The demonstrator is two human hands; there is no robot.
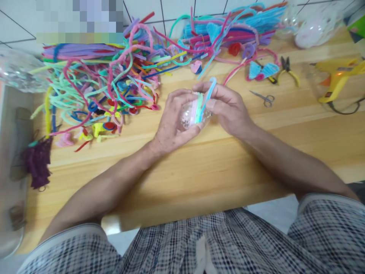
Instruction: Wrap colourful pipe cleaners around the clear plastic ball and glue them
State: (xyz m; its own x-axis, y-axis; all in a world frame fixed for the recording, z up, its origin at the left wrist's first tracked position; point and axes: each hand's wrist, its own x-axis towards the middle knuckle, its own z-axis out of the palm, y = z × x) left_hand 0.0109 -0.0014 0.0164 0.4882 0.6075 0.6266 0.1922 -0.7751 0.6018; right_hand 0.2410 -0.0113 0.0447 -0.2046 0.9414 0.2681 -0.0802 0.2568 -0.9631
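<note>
From where I stand, taking the clear rounded piece [186, 116] as the middle of the dial and the tiled wall [171, 11] as twelve, the person holds that piece just above the wooden table [176, 175]. The left hand [172, 120] curls around it, fingers over the far side and thumb on the near side. Fuzzy lilac and mint strips [199, 106] lie side by side around its middle, next to a light blue strip [210, 91] whose hooked end sticks up toward one o'clock. The right hand [229, 106] has thumb and forefinger drawn narrow, pinching that blue strip against the piece. At ten o'clock spreads a tangled heap of fuzzy stems [110, 85] in many colours; a blue bundle [265, 21] lies at one. Toward two o'clock sit a blue bow [264, 70] and, beyond it, yellow-handled pliers [288, 74]. Small scissors [265, 99] lie nearer, between two and three. Further out the same way rests a yellow glue gun [339, 78] with an orange glow on its side; any lettering there is too blurred to read. A dark purple fringed piece [38, 161] lies between eight and nine, near the table's left end.
</note>
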